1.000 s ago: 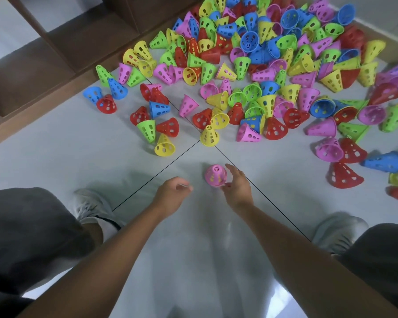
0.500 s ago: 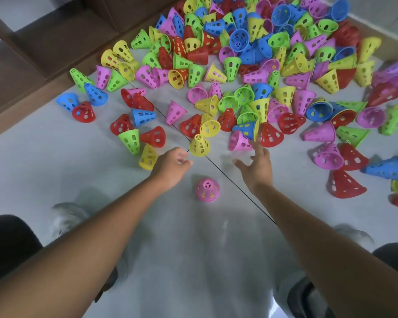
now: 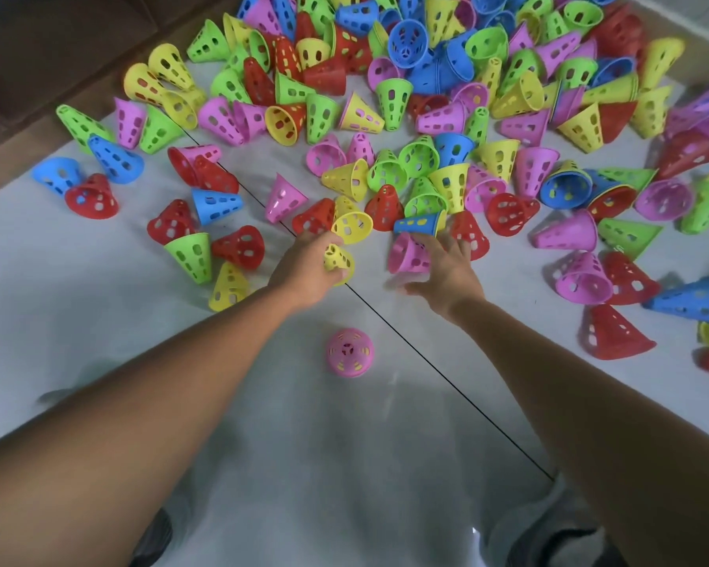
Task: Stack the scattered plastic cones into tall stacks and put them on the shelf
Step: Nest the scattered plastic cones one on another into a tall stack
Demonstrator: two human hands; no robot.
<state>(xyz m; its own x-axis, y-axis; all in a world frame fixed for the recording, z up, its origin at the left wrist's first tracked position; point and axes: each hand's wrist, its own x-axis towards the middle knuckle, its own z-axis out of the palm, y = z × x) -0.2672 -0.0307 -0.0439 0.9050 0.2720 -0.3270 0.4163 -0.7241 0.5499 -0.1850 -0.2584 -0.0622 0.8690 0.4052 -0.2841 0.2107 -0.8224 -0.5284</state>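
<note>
Many perforated plastic cones in red, yellow, green, blue and pink lie scattered over the pale floor. A pink cone stack (image 3: 349,353) stands upright between my arms, yellow showing through its holes. My left hand (image 3: 310,268) grips a small yellow cone (image 3: 338,259) at the near edge of the pile. My right hand (image 3: 447,266) reaches with spread fingers onto a pink cone (image 3: 409,254) lying on its side, fingertips near a blue cone (image 3: 420,223).
The brown wooden shelf (image 3: 50,55) runs along the upper left. A dark tile seam (image 3: 426,362) crosses the floor diagonally. My shoes (image 3: 549,538) and dark trouser legs sit at the bottom edge. More red and pink cones (image 3: 614,333) lie to the right.
Both hands left the upright pink stack and moved forward to the pile. The left hand has taken hold of a yellow cone; the right has reached a pink one.
</note>
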